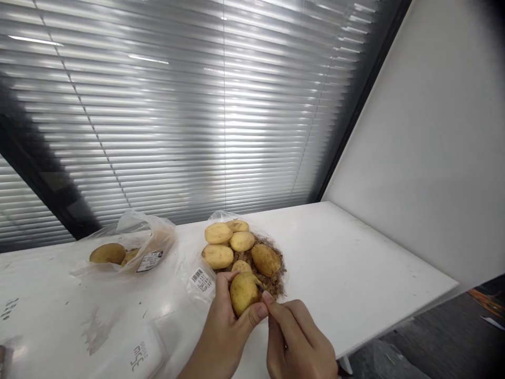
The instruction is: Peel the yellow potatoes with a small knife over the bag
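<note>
A partly peeled potato [243, 295] is gripped in my left hand [226, 329], fingers and thumb around its sides. My right hand [295, 334] is closed on a thin dark tool [259, 288], whose tip touches the potato's right side; the rest of it is hidden, so I cannot tell its kind. Just beyond, a clear plastic bag [192, 287] with a barcode label lies flat under brown peelings [278, 287]. Several pale peeled potatoes [218, 257] rest on its left part. A browner potato [266, 260] sits on the peelings at the right.
At the left, another plastic bag [163, 237] holds unpeeled potatoes [107, 253]. A whitish box-like object [152, 352] with printed letters is at the near left. The white table [335, 263] meets blinds [189, 131] at the back and a white panel [426, 147] on the right.
</note>
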Action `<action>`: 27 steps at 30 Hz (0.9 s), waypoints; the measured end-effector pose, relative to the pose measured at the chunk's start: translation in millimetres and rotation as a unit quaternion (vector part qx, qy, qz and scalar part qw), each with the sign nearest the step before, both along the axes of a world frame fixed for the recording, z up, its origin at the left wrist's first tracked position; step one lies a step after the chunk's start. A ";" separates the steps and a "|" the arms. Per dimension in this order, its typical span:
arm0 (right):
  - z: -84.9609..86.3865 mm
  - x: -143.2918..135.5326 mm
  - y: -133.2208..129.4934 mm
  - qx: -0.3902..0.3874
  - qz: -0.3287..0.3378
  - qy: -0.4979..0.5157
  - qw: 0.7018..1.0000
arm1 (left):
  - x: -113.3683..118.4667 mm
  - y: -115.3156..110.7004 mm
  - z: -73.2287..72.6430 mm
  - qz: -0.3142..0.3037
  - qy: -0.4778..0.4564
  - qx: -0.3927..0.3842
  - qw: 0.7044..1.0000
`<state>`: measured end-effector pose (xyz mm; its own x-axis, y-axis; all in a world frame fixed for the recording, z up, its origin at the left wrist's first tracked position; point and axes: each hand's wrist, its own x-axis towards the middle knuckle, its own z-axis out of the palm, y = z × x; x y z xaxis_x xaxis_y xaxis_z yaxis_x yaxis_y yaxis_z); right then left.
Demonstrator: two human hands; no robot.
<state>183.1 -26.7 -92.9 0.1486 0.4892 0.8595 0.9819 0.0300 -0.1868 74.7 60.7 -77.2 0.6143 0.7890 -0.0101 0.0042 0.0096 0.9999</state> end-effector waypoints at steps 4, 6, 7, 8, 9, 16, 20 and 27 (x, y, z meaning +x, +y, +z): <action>7.3 -6.0 3.3 0.026 -0.007 0.006 1.000 | 0.1 -0.1 2.4 0.009 0.004 0.013 1.000; 8.6 -7.8 3.8 0.026 -0.019 0.002 0.999 | 0.0 -0.4 2.8 0.014 0.014 0.021 1.000; 9.1 -8.5 4.2 0.026 -0.026 0.001 0.999 | -0.1 -0.5 2.6 0.014 0.018 0.025 0.999; 9.8 -9.0 4.8 0.027 -0.032 0.000 0.999 | -0.2 -0.6 2.3 0.013 0.021 0.027 0.999; 10.7 -9.6 5.6 0.031 -0.036 0.003 0.999 | -0.3 -0.7 1.8 0.011 0.022 0.030 0.999; 12.3 -15.1 10.0 0.056 -0.040 0.044 0.997 | -0.3 0.5 -0.7 0.024 0.039 0.047 0.998; 3.4 -12.8 8.0 0.046 -0.021 0.056 0.997 | 0.4 0.0 -0.6 0.023 0.046 0.045 0.998; 3.5 -5.9 5.2 0.003 0.028 0.175 0.984 | 1.7 0.6 -3.7 0.029 0.032 0.045 0.998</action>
